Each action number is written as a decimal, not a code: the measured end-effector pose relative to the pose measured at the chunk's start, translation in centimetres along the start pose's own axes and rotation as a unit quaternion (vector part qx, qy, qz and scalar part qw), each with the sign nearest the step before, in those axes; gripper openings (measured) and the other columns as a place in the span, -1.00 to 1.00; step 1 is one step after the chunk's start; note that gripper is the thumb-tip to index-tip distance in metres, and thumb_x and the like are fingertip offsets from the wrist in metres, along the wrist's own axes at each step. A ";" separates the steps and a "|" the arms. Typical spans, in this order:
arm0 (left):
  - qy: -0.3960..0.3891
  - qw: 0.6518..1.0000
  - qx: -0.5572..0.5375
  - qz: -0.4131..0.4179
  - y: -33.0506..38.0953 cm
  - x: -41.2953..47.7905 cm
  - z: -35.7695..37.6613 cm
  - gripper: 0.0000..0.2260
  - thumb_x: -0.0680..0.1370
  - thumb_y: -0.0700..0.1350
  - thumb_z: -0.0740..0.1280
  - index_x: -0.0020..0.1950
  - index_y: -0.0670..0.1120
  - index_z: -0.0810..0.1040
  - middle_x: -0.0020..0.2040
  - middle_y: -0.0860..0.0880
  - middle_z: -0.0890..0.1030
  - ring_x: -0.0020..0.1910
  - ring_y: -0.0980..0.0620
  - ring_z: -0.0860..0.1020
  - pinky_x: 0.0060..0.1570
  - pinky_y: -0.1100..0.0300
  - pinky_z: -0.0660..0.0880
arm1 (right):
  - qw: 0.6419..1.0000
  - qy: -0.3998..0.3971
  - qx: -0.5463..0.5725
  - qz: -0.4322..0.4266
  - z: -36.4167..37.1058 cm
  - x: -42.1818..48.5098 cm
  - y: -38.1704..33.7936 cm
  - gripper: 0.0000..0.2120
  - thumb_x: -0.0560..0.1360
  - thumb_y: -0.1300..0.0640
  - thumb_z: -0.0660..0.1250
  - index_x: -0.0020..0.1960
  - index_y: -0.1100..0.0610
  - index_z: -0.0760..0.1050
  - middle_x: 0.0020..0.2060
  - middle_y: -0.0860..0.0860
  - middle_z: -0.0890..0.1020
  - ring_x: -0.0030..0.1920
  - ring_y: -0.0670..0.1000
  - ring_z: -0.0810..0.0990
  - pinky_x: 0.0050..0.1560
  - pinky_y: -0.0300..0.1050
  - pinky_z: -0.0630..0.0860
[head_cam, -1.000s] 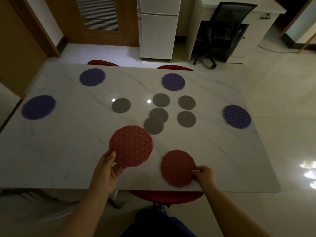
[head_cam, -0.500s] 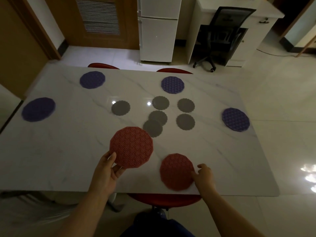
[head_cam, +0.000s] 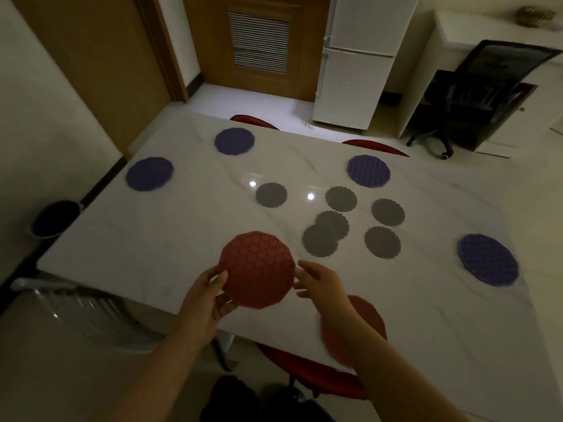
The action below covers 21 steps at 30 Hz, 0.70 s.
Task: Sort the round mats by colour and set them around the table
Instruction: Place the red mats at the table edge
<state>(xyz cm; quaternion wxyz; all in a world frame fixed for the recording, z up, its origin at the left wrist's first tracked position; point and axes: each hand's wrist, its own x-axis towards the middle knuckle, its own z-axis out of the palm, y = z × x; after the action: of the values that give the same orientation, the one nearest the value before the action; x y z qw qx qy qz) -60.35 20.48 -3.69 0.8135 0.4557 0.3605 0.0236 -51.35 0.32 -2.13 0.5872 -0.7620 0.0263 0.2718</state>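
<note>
- Red and lattice-patterned, the held mat (head_cam: 257, 269) is pinched at its left rim by the left hand (head_cam: 204, 303), with the thumb on top and the other fingers curled underneath.
- It cannot be told whether this mat lies flat on the marble table (head_cam: 152, 239) or is raised off it.
- At the mat's opposite rim is the right hand (head_cam: 323, 284), its fingers loose and spread and gripping nothing. The fingertips are just at the edge, and contact cannot be made out.
- Under the right forearm, closer to the person than that hand, the second red mat (head_cam: 370, 315) lies at the near edge of the table, partly hidden by the arm.
- Beyond the right hand's fingertips are six grey mats (head_cam: 382, 242). The two closest to the hand overlap, and the other four lie apart from one another.
- Farther out are four purple mats (head_cam: 487, 259). One is well off to the right of the right hand, one is past the grey group, and two are far ahead of the left hand, towards its left.
- A red chair seat (head_cam: 304, 373) shows below the table edge, near the elbows.
- Well left of the left hand, a dark bin (head_cam: 54, 219) stands on the floor.
- Farthest away are a wooden door (head_cam: 259, 41), a white fridge (head_cam: 359, 62) and a black office chair (head_cam: 475, 95).
</note>
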 end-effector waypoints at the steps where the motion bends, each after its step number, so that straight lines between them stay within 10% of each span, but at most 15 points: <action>1: -0.002 1.000 0.000 0.003 0.5 0.1 -0.5 -0.67 0.39 -0.01 0.42 0.14 0.02 0.55 0.07 -0.07 0.65 -0.15 0.00 0.70 -0.28 0.15 0.62 | 1.000 0.003 0.008 0.005 0.8 0.3 -0.2 -0.67 0.55 0.15 0.27 0.28 0.21 0.46 -0.11 0.05 0.63 -0.19 -0.06 0.59 -0.24 -0.31 0.54; 13: 0.046 0.976 0.214 0.023 9.1 6.5 -9.9 -0.91 0.58 -0.20 0.29 0.05 -0.06 0.55 -0.06 -0.08 0.63 -0.10 -0.07 0.64 -0.36 0.20 0.60 | 0.997 0.065 -0.027 0.025 14.6 5.0 -1.6 -0.87 0.48 0.23 0.35 0.02 0.14 0.57 -0.25 0.02 0.66 -0.25 -0.03 0.64 -0.29 -0.23 0.55; 21: 0.009 0.878 0.479 -0.003 13.1 14.0 -16.9 -0.86 0.52 -0.24 0.34 0.08 -0.15 0.54 -0.09 -0.12 0.60 -0.18 -0.09 0.62 -0.23 0.09 0.61 | 0.985 0.089 -0.105 0.101 23.2 7.5 -1.5 -0.81 0.44 0.19 0.38 0.06 0.10 0.52 -0.29 0.03 0.65 -0.29 -0.01 0.63 -0.14 -0.05 0.61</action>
<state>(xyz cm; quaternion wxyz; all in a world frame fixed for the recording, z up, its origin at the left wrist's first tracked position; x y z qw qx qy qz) -56.47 45.51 -7.21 0.4925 0.7882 0.3369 -0.1505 -53.36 23.98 -7.96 0.4685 -0.8340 0.1267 0.2624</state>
